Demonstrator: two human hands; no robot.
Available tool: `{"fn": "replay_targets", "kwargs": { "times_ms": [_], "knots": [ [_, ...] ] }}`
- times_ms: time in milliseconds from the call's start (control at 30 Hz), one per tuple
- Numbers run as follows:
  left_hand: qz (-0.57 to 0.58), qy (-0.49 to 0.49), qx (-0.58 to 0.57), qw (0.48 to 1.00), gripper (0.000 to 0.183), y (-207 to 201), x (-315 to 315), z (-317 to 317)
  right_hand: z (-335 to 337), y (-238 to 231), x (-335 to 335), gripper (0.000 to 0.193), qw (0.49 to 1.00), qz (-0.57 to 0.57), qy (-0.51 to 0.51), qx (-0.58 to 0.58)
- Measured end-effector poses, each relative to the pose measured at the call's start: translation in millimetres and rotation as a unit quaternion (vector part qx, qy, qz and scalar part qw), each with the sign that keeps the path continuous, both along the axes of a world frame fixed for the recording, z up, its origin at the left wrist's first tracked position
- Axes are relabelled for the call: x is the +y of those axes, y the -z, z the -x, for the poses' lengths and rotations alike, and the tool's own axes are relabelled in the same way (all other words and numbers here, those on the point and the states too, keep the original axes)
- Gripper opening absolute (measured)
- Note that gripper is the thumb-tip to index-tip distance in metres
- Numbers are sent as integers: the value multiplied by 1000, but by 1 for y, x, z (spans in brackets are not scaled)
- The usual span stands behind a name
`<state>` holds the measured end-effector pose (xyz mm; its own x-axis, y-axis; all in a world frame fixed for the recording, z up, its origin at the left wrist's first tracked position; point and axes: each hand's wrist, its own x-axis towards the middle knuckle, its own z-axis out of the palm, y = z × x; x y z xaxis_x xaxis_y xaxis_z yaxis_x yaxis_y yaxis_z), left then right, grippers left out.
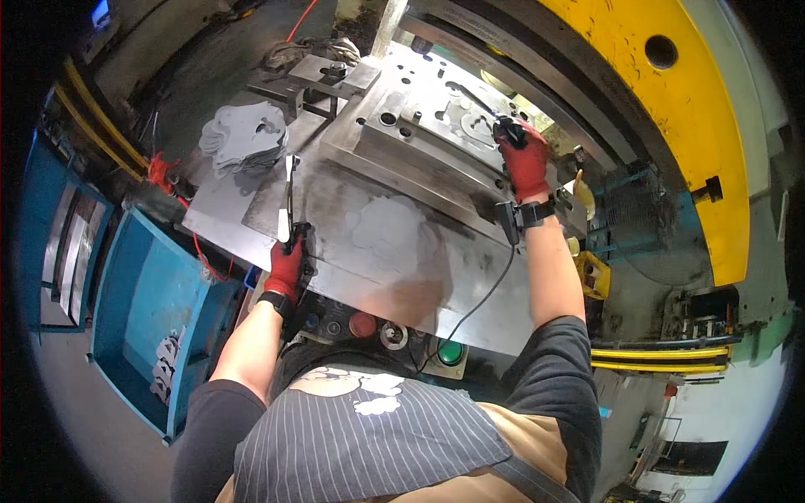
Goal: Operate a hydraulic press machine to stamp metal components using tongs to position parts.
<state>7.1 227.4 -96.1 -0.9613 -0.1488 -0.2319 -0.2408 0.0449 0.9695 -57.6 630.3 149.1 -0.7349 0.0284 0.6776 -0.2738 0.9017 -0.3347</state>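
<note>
My left hand [289,267], in a red and black glove, closes around a long slim tool [287,201] with a white handle and a metal shaft that points away from me over the worktable [335,277]. My right hand [522,155], gloved alike, reaches over the steel die [419,138] and grips a thin rod-like tool [480,102]; its kind is unclear. The rod's far end lies over cut-out shapes on the die's top. A flat grey metal blank [386,228] rests on the table between my arms. Farther left sits a stack of irregular metal blanks [243,138].
Above the die stands the press's yellow frame [662,92]. A blue bin [138,285] with stamped parts [166,365] is at left. Red [362,324] and green [450,352] push buttons sit below the table edge. A black cable [478,303] hangs from my right wrist.
</note>
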Motion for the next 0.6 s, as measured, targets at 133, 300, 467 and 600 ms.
{"fn": "replay_targets", "kwargs": {
  "times_ms": [133,300,467,600],
  "knots": [
    [-150,11,-45,988,25,16,1,5,9,12,5,30,1000,-11,19,-19],
    [-115,13,-26,993,18,8,4,2,8,9,1,27,999,-40,19,-26],
    [5,6,5,1000,25,0,2,-1,2,-1,-10,25,999,-48,3,-10],
    [-73,1,15,997,26,30,-3,6,8,3,-7,25,996,-83,13,-16]
  ]
}}
